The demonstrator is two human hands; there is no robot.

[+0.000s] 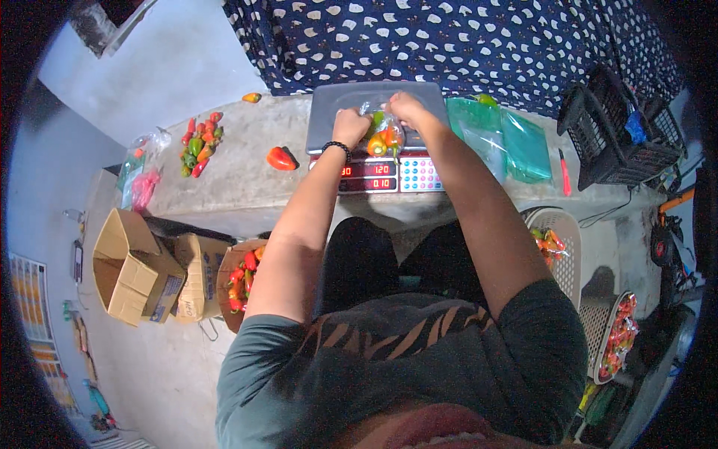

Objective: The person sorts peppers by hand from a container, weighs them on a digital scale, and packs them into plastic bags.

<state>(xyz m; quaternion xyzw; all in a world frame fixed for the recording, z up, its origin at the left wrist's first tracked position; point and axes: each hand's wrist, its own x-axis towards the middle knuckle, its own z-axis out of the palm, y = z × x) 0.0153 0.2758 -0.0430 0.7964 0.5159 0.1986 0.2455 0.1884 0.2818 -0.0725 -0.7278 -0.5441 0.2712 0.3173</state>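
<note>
A clear plastic bag of green and orange peppers (pixel 379 142) is over the front part of a digital scale's grey platform (pixel 329 105). My left hand (pixel 351 127), with a dark beaded bracelet at its wrist, is closed on the left side of the bag's upper part. On the other side, my right hand (pixel 406 111) pinches the plastic with curled fingers. I cannot tell whether the bag rests on the platform. In front of it, the scale's red-lit display (pixel 370 178) and keypad (pixel 421 174) show partly below my wrists.
Left on the counter lie a single red pepper (pixel 281 158) and a pepper pile (pixel 200 146). Green plastic bags (pixel 527 146), a red-handled knife (pixel 565 172) and black crates (pixel 609 142) are right. Below stand cardboard boxes (pixel 134 266) and a pale basket (pixel 568 232).
</note>
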